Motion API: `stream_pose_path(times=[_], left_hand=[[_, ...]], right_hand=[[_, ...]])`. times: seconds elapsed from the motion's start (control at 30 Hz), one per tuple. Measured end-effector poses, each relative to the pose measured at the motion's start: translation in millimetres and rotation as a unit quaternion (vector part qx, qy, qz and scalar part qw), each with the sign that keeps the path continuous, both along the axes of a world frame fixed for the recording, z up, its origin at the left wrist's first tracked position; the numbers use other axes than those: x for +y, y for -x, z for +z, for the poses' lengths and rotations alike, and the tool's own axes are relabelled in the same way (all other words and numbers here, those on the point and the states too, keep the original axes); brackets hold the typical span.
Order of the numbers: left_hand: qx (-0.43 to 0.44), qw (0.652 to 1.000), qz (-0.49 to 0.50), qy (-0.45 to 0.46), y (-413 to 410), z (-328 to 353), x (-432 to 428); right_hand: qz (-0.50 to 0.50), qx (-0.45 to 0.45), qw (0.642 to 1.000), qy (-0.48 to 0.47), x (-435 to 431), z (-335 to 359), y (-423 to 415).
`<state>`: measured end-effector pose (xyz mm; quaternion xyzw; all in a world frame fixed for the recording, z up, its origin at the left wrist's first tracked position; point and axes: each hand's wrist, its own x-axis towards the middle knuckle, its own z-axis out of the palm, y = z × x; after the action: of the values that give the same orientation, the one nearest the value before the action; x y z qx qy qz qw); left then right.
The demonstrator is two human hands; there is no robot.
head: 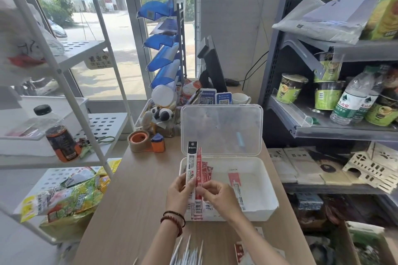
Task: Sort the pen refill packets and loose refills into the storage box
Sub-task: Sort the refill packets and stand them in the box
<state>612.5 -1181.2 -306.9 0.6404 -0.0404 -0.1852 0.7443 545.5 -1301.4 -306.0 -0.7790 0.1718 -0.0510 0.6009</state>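
Observation:
A white storage box (267,196) stands open on the wooden counter, its clear lid (221,129) tilted up behind it. My left hand (179,191) grips an upright bundle of refill packets: a black-and-white packet (190,157) and a red packet (199,163) stand tallest. My right hand (215,194) pinches the red packet near its middle, over the box's left end. Several more red packets (207,171) stand behind them in the box. Another red-and-white packet (237,187) lies flat on the box floor. Loose white refills (189,251) lie at the counter's near edge.
More packets (241,251) lie at the near right of the counter. Tape rolls (139,141) and an orange dispenser (158,143) sit left of the lid, with a clear bin of trinkets (159,118) behind. A white rack stands left, grey shelves with goods right.

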Motion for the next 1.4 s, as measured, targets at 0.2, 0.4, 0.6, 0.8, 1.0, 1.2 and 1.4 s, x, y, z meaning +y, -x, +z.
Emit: stream_pose_path(times=[0.2,0.4,0.6,0.8,1.0,1.2,1.4], left_hand=[[0.006,1.0,-0.02,0.005,-4.2,3.2,-0.7],[-0.01,1.0,-0.029,0.0,-4.8,-1.3,-2.0],[-0.009,1.0,-0.002,0.025,-4.7,-3.5,0.1],[-0.019,1.0,0.023,0.005,-3.8,-6.2,-1.8],[-0.004,1.0,0.027,0.015,-4.6,-5.6,-0.1],[0.009,0.999,0.024,0.033,-4.8,-8.3,3.0],[0.026,0.997,0.019,0.064,-4.8,-5.6,3.4]], right_hand=[[-0.04,-0.02,0.996,-0.071,-3.1,6.8,1.7],[-0.064,-0.037,0.993,-0.088,-5.1,7.0,0.9],[-0.092,-0.024,0.99,-0.106,-11.5,1.7,-4.8],[-0.138,0.002,0.99,0.012,-6.5,-6.2,-9.5],[-0.082,0.059,0.983,0.153,-2.4,-15.4,-19.0],[-0.069,0.096,0.958,0.261,0.1,-17.3,-20.6],[-0.09,0.043,0.973,0.21,-4.7,-20.0,-21.6]])
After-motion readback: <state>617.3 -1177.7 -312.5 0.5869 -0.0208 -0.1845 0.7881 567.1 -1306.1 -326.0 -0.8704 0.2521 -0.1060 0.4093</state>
